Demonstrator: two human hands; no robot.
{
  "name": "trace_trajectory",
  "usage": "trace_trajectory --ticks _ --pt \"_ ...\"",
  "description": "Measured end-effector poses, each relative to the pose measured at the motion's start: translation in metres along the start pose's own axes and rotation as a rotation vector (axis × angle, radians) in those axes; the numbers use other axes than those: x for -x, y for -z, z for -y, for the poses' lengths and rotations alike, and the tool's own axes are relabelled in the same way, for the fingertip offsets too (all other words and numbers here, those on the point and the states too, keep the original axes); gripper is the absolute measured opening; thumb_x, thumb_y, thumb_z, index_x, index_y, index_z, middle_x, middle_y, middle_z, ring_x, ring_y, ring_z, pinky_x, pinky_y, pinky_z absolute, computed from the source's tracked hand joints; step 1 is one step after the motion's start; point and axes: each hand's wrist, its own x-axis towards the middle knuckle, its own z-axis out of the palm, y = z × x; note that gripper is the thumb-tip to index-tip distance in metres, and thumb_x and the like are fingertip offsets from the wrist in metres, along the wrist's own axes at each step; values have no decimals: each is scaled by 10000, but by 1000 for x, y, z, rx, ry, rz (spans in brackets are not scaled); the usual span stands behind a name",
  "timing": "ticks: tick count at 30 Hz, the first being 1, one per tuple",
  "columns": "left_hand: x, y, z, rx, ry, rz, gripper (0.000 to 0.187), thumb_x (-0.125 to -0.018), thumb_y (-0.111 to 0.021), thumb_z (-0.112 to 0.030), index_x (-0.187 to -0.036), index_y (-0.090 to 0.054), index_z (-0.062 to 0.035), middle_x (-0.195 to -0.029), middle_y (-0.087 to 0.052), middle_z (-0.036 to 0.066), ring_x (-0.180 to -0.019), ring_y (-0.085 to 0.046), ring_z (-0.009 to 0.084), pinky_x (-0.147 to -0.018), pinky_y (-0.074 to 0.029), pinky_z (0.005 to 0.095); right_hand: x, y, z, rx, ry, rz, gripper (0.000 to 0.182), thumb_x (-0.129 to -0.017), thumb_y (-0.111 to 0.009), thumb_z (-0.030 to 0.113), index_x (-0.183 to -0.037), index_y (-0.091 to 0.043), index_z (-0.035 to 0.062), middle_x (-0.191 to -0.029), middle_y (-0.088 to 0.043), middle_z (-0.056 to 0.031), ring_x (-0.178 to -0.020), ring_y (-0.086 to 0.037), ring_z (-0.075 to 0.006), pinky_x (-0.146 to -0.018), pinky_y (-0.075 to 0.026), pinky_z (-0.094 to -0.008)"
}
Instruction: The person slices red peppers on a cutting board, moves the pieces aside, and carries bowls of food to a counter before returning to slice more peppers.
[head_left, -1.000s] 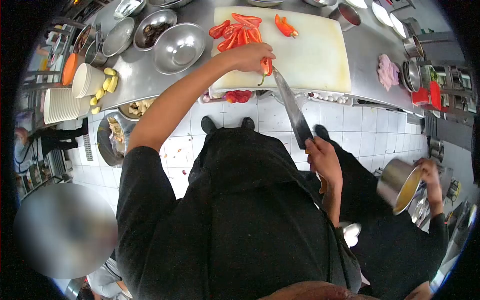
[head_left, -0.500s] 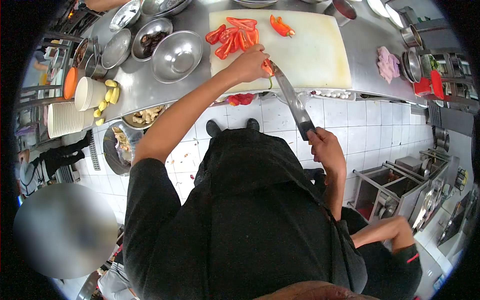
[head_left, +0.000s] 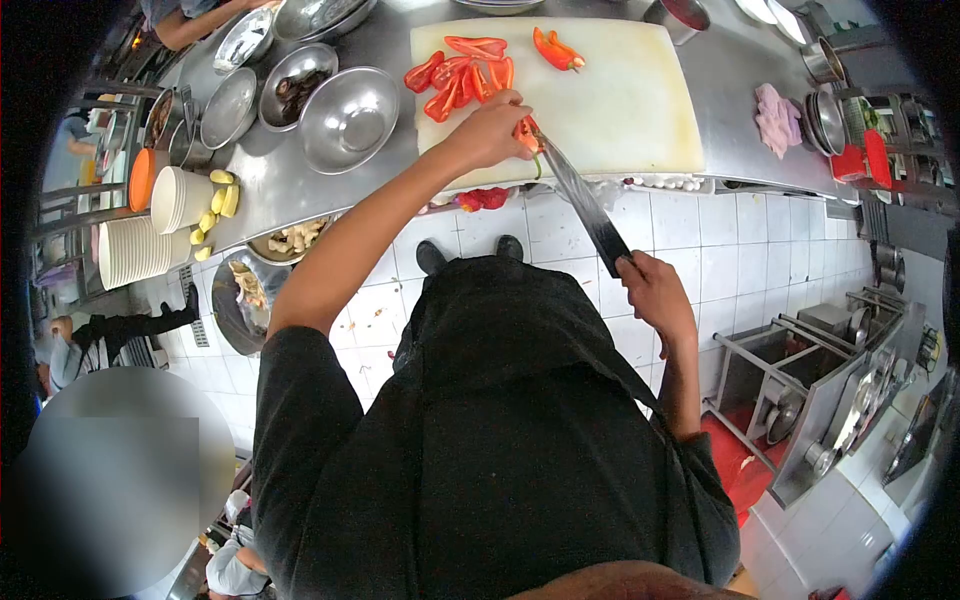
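Note:
My left hand [head_left: 490,133] is closed around a red pepper [head_left: 528,132] near the front edge of the white cutting board [head_left: 620,100]. The pepper's green stem points toward me, and its far part is hidden by my fingers. My right hand [head_left: 657,290] grips the handle of a kitchen knife [head_left: 582,198]. The knife's long blade slants up and left, its tip end at the pepper. Beyond my left hand lie several cut red pepper pieces [head_left: 455,78]. Another red pepper piece [head_left: 556,48] rests apart from them at the back of the board.
Left of the board are an empty steel bowl [head_left: 350,120], a bowl of dark pieces [head_left: 297,92], stacked white tubs [head_left: 180,198] and yellow pieces [head_left: 218,205]. A pink cloth [head_left: 777,122] lies at right. A co-worker's arm [head_left: 205,25] reaches in at upper left.
The knife blade has shifted slightly, its tip end still at the pepper. A person behind me at lower right has left the view. A co-worker's arm shows more at upper left.

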Motion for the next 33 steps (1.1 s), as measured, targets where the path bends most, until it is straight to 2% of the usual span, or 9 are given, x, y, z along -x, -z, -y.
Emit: trace_trajectory --ticks 5,8,10,13,16,19,22,29,33 --pt "2 0 0 81 35 16 730 -715 -840 -250 -1329 -560 29 -1401 -460 194 -1300 -474 349 -1089 -401 395 5 3 9 118 63 -8 297 -975 -558 248 -858 -604 -21 -725 -629 -256 -682 -602 -457 -635 -474 -482" --pt "5 -5 4 -18 -22 -72 743 -690 -854 -257 -1329 -575 0 -1377 -483 151 -1143 -587 321 -1019 -459 391 -1 6 5 37 7 64 309 -982 -545 256 -859 -609 -20 -739 -638 -255 -699 -617 -453 -644 -482 -489" --pt "8 -4 2 -28 -10 -67 738 -685 -858 -252 -1324 -581 -9 -1373 -485 147 -1139 -589 317 -1012 -464 386 -5 8 4 -37 -65 128 321 -987 -537 263 -855 -609 -20 -737 -639 -250 -689 -630 -434 -644 -483 -487" --pt "9 -2 4 21 5 -43 734 -678 -861 -268 -1314 -592 -21 -1367 -488 140 -1152 -580 308 -1009 -470 383 -3 11 -6 83 -19 118 343 -990 -538 285 -852 -602 -22 -698 -613 -232 -605 -602 -375 -623 -474 -467" --pt "8 0 4 30 0 -17 734 -668 -868 -270 -1305 -598 -26 -1353 -494 131 -1159 -575 302 -1000 -480 381 -7 8 -13 -62 8 130 355 -994 -546 302 -834 -595 -12 -611 -564 -154 -518 -540 -256 -532 -445 -406" --pt "8 2 8 3 -47 -28 724 -665 -873 -240 -1301 -599 -27 -1335 -501 124 -1134 -590 301 -987 -496 381 -16 13 -12 -398 -256 315 337 -999 -550 298 -823 -586 13 -571 -513 -62 -473 -482 -160 -449 -392 -333" --pt "9 6 11 55 -62 2 690 -686 -861 -182 -1306 -597 -32 -1337 -498 120 -1129 -601 289 -989 -507 370 -18 16 -25 -391 -243 376 336 -1019 -540 305 -806 -569 47 -567 -499 -13 -431 -466 -103 -401 -374 -274" --pt "8 8 18 82 -116 61 635 -747 -825 -121 -1329 -585 -44 -1380 -471 109 -1141 -611 247 -990 -532 346 -26 9 -27 -428 -154 387 326 -1019 -531 297 -825 -582 41 -562 -500 -14 -423 -462 -104 -406 -374 -268" --pt "12 11 15 154 -117 57 642 -749 -823 -156 -1333 -580 -44 -1331 -498 122 -1113 -626 256 -956 -538 358 -19 17 -25 -422 -198 408 316 -1015 -537 286 -818 -580 43 -556 -496 -7 -415 -459 -108 -408 -379 -269"
